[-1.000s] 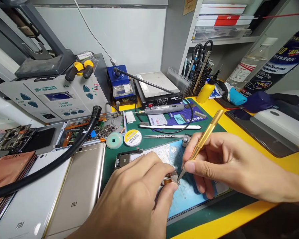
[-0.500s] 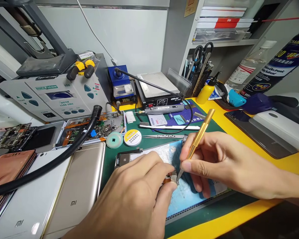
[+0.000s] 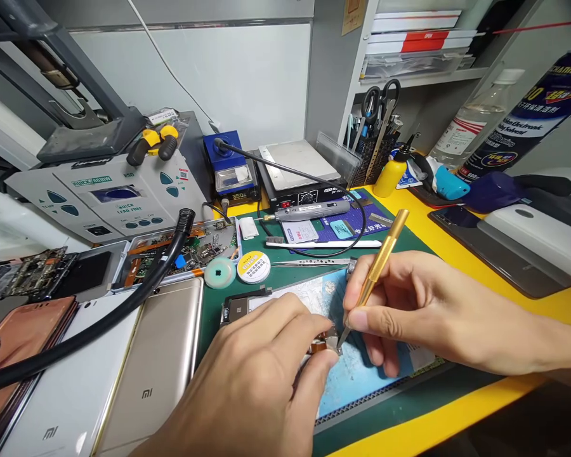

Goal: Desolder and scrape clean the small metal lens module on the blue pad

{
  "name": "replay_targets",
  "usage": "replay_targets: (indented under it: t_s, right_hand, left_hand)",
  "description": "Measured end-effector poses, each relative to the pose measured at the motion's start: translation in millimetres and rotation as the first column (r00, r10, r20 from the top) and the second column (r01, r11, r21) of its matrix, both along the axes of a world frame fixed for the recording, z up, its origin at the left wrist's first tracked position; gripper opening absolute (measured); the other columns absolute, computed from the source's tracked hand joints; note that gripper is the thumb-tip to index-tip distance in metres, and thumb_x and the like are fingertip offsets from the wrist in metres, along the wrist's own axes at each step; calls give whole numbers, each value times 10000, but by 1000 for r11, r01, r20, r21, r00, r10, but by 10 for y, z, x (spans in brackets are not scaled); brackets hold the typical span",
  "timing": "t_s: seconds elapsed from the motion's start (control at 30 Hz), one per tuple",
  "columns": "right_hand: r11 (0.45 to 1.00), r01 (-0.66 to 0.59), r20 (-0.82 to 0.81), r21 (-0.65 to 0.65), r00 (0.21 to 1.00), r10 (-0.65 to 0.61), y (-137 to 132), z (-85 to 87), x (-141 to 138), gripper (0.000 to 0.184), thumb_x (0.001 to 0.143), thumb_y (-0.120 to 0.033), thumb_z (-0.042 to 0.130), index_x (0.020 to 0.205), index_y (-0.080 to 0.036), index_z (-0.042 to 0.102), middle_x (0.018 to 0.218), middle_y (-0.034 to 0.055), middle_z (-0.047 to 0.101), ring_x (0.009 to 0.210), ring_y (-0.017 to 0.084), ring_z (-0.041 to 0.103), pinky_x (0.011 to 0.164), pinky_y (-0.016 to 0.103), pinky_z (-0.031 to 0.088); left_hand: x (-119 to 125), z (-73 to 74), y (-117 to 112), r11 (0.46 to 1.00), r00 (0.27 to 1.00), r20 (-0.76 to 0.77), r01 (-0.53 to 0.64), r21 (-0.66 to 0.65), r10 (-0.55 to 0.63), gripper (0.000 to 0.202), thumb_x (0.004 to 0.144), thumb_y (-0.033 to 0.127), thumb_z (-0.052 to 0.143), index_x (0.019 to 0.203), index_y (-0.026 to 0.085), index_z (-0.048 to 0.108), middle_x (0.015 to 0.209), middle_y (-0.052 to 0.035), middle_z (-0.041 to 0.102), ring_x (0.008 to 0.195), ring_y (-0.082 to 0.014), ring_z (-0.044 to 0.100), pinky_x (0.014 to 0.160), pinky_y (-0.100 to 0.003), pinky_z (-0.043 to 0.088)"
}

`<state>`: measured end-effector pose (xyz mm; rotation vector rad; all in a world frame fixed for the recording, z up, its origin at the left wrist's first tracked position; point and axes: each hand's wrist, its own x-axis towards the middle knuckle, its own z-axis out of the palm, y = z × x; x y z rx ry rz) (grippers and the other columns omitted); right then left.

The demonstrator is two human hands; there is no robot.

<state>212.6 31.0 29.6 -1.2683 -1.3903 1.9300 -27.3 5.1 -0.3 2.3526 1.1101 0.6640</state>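
Note:
My right hand [image 3: 423, 311] grips a gold-handled craft knife [image 3: 379, 263] like a pen, its blade slanting down to the left. The blade tip touches, or nearly touches, the edge of a small metal part with copper-coloured flex [image 3: 332, 339]. Thumb and fingertips of my left hand [image 3: 261, 365] pinch this part from the left, hiding much of it. Beneath both hands lies a light blue work mat [image 3: 352, 381]. Beyond my left knuckles, a black-framed phone part [image 3: 240, 306] shows partly.
Several phones [image 3: 155, 368] lie at the left, crossed by a black hose [image 3: 157, 276]. Tweezers [image 3: 309, 262], a white brush [image 3: 323, 244] and a round tin [image 3: 254, 267] sit beyond my hands. A yellow bottle [image 3: 391, 174] stands back right; a dark phone [image 3: 495, 260] lies right.
The camera view has shifted slightly, so the background sits a little differently. Both hands keep their grips, and the knife tip stays at the small part's edge.

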Motion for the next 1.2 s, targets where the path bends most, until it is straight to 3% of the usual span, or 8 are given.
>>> replay_targets:
  t_s: [0.37, 1.2]
  right_hand:
    - [1000, -17, -18, -20, 1000, 16, 10, 1, 13, 277, 842, -293, 901, 915, -204, 649, 666, -9, 739, 566, 137, 679, 586, 235, 583]
    - [1000, -5, 40, -9, 999, 6, 41, 17, -11, 261, 814, -275, 891, 909, -199, 661, 602, -12, 733, 517, 163, 717, 484, 203, 545]
  left_hand:
    - [-24, 0, -7, 1000, 1000, -2, -1, 2, 1, 211, 1021, 195, 617, 1175, 314, 700, 1014, 39, 715, 934, -172, 680, 843, -305, 529]
    - [-3, -20, 1, 1000, 1000, 0, -14, 25, 14, 226, 1005, 190, 634, 1175, 324, 700, 1038, 52, 736, 937, -160, 699, 855, -292, 558]
